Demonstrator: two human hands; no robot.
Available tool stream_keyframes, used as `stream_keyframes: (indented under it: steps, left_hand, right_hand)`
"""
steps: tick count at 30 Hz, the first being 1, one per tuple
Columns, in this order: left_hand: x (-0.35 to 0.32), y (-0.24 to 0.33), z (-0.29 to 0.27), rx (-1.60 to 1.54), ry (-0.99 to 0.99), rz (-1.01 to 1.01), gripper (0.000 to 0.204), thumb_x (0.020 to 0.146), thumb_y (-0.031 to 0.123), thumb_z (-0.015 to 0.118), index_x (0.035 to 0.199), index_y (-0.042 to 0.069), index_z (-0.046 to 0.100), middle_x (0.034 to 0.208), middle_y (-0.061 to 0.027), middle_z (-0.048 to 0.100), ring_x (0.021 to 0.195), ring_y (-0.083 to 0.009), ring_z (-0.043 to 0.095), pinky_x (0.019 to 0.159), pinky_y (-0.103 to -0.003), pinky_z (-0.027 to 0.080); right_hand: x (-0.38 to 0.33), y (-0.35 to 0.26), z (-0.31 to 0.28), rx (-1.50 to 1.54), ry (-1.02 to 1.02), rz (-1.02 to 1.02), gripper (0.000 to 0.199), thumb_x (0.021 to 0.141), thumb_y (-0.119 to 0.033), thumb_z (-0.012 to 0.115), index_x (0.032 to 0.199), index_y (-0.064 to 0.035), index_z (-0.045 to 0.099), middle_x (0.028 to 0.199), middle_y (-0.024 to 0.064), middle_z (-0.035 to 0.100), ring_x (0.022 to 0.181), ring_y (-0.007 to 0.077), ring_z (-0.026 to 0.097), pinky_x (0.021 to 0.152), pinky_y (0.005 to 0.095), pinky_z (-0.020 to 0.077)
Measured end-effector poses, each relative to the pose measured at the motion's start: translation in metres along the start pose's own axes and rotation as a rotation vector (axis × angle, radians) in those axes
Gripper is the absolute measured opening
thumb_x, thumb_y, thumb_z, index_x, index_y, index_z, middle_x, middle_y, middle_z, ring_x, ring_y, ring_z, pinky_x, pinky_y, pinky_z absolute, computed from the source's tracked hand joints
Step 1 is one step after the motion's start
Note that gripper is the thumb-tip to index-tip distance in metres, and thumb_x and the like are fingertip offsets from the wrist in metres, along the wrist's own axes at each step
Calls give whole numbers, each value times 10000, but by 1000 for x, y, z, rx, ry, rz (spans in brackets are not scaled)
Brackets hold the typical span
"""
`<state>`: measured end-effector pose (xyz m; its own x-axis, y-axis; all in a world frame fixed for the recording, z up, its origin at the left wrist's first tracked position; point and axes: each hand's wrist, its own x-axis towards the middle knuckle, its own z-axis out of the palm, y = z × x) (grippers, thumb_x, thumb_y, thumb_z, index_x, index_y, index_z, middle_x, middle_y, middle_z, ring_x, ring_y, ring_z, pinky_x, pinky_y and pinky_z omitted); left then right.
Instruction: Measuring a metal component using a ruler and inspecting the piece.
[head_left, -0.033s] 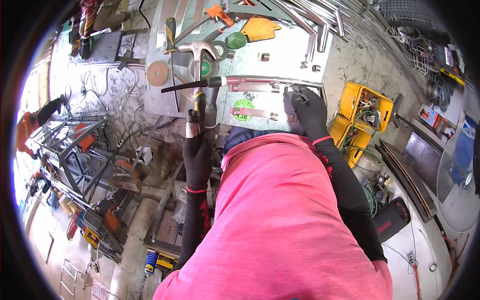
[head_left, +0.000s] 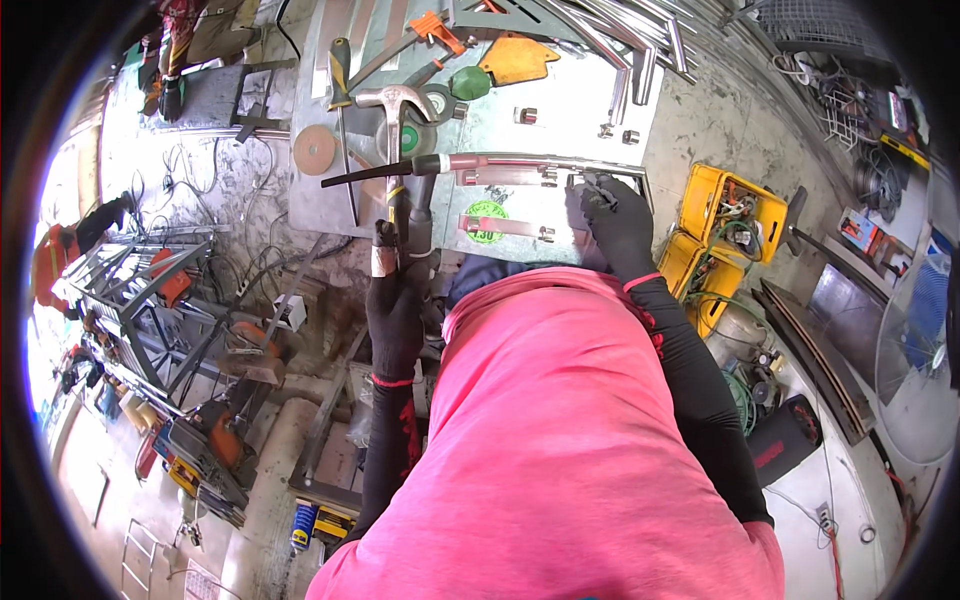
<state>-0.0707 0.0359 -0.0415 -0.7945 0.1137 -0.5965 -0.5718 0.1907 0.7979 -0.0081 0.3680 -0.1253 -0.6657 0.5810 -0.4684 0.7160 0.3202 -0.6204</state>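
My left hand (head_left: 396, 318), in a dark glove, is closed around the lower handle of a claw hammer (head_left: 394, 135). Its index finger, wrapped in white tape, lies along the handle. The hammer's steel head points away from me, above an angle grinder (head_left: 422, 215) with a green-centred disc. My right hand (head_left: 617, 222), gloved too, has its fingers curled at the near side of a long shiny metal tube (head_left: 510, 160); what they pinch is hidden. A black tapered piece (head_left: 370, 173) extends from the tube's left end. Below it lies a short metal strip (head_left: 505, 224) over a green round label.
The metal worktable (head_left: 575, 80) carries a screwdriver (head_left: 340, 75), an orange clamp (head_left: 438, 32), a tan disc (head_left: 315, 148), a yellow plate (head_left: 520, 60), short tube pieces and long steel tubes. A yellow toolbox (head_left: 690, 255) stands open at right. A frame (head_left: 140, 310) and cables lie left.
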Motion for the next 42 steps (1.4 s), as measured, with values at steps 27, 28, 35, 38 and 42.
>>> stream_keyframes:
  steps: [27,28,35,38,42]
  left_hand:
    - [-1,-19,12,-53,14,-191,308,1065,95,601,1354,8,663,1100,-39,742,878,-87,646,769,-273,543]
    - [-1,-19,10,-46,14,-183,324,1066,92,598,1374,11,658,1130,-49,751,897,-92,659,783,-274,551]
    - [-2,-9,22,-182,102,-103,271,1045,64,545,1275,-28,655,1094,-97,726,775,-132,648,658,-303,549]
    - [-1,-15,20,-169,81,-118,250,1049,75,563,1257,-22,662,1021,-79,710,731,-116,616,622,-289,512]
    - [2,-25,15,-145,40,-114,239,1052,82,581,1248,-17,675,909,-46,672,672,-95,568,580,-279,453]
  right_hand:
    - [7,4,-6,-64,-57,-9,472,856,-321,807,1274,-103,784,1181,184,787,1059,349,764,943,416,589]
    - [8,5,-5,-50,-58,-14,471,857,-321,804,1274,-104,784,1180,184,787,1057,350,764,942,417,589]
    - [7,4,-7,-51,-71,-15,448,868,-327,800,1253,-96,787,1162,187,789,1047,353,764,939,422,588]
    - [9,8,-6,-48,-79,-26,454,868,-335,805,1254,-96,786,1163,184,790,1052,352,765,940,423,588]
    - [8,3,-7,-62,-96,11,463,870,-350,808,1256,-95,785,1170,184,790,1062,353,765,945,426,590]
